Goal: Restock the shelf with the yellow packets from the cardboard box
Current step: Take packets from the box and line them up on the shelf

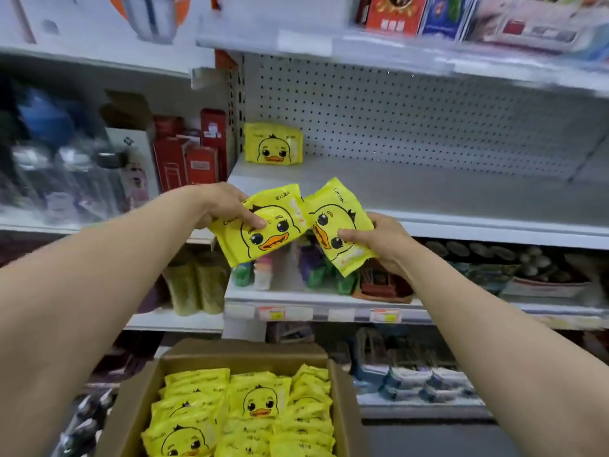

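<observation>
Restocking looks barely begun: one yellow packet (273, 143) stands on the shelf (428, 192) beyond the hands, while the cardboard box (131, 413) below them holds many more. The left hand (227, 206) pinches a duck-faced packet (267, 232) and the right hand (379, 240) grips a second packet (333, 222), their edges touching, just short of the shelf. Each shows a brand reading roughly "OKOK"; the other print is too blurred to read.

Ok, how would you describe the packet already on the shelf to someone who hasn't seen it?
Find the white shelf backed by pegboard. At its far left end one yellow duck packet stands upright. Unlike the tilted packet in the left hand, the sideways packet in the right hand, or those in the cardboard box, no hand touches it.
</observation>
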A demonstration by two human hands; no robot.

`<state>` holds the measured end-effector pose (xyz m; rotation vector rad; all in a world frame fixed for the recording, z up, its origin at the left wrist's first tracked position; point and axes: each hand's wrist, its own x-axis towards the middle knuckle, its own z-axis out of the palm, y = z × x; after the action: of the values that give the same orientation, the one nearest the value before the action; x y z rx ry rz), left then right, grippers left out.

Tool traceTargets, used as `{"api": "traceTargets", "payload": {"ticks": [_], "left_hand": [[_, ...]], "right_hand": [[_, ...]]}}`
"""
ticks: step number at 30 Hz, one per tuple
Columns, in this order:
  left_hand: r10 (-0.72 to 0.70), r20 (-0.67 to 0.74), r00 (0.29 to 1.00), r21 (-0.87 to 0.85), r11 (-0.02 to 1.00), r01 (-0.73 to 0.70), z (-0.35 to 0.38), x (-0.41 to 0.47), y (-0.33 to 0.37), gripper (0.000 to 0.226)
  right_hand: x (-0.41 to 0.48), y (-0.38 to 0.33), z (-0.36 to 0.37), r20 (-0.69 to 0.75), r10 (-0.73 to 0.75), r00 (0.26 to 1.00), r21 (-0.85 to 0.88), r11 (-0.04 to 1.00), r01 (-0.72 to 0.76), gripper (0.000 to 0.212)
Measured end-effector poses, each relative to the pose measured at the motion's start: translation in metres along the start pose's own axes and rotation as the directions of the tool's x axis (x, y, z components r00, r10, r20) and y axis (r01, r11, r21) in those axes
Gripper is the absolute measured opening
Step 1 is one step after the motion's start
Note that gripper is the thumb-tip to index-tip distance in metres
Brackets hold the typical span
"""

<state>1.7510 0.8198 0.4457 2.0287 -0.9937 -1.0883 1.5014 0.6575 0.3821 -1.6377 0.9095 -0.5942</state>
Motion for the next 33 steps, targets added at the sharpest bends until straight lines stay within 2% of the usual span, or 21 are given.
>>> {"api": "traceTargets", "payload": {"ticks": [5,6,10,13,16,19,22,26,29,33], "left_hand": [[0.054,-0.064,0.996,0.097,0.994,-0.048,-0.024,0.032,0.047,0.034],[0.060,-0.076,0.995,0.128,0.990,-0.050,-0.029,0.040,0.054,0.040],[0.045,-0.181,0.982,0.302,0.953,0.012,-0.046,0.082,0.076,0.093],[0.044,-0.182,0.982,0.418,0.908,0.036,-0.057,0.116,0.083,0.102],[0.100,-0.203,0.974,0.551,0.834,0.030,-0.067,0.148,0.084,0.097],[0.135,-0.201,0.970,0.626,0.780,0.021,-0.071,0.171,0.090,0.089],[0.173,-0.190,0.966,0.682,0.732,0.004,-0.076,0.199,0.098,0.065],[0.233,-0.170,0.957,0.653,0.755,-0.068,-0.082,0.223,0.107,0.049],[0.260,-0.190,0.947,0.625,0.776,-0.087,-0.084,0.238,0.108,0.048],[0.326,-0.242,0.914,0.645,0.758,-0.099,-0.086,0.251,0.107,0.061]], "right_hand": [[0.046,-0.028,-0.026,-0.078,-0.062,0.995,0.013,0.998,0.063,0.050],[0.056,-0.033,-0.032,-0.083,-0.065,0.994,-0.001,0.998,0.065,0.051],[0.098,-0.050,-0.050,-0.084,-0.073,0.994,-0.061,0.996,0.068,0.046],[0.128,-0.054,-0.060,-0.090,-0.097,0.991,-0.136,0.987,0.084,0.047],[0.160,-0.056,-0.069,-0.049,-0.132,0.990,-0.218,0.969,0.118,0.044],[0.179,-0.060,-0.075,-0.016,-0.156,0.988,-0.241,0.959,0.147,0.032],[0.200,-0.060,-0.077,0.026,-0.172,0.985,-0.199,0.965,0.174,0.028],[0.228,-0.057,-0.074,0.034,-0.175,0.984,-0.187,0.966,0.179,0.029],[0.241,-0.056,-0.071,0.037,-0.173,0.984,-0.190,0.966,0.177,0.027],[0.253,-0.055,-0.068,0.051,-0.162,0.985,-0.192,0.967,0.169,0.031]]}}
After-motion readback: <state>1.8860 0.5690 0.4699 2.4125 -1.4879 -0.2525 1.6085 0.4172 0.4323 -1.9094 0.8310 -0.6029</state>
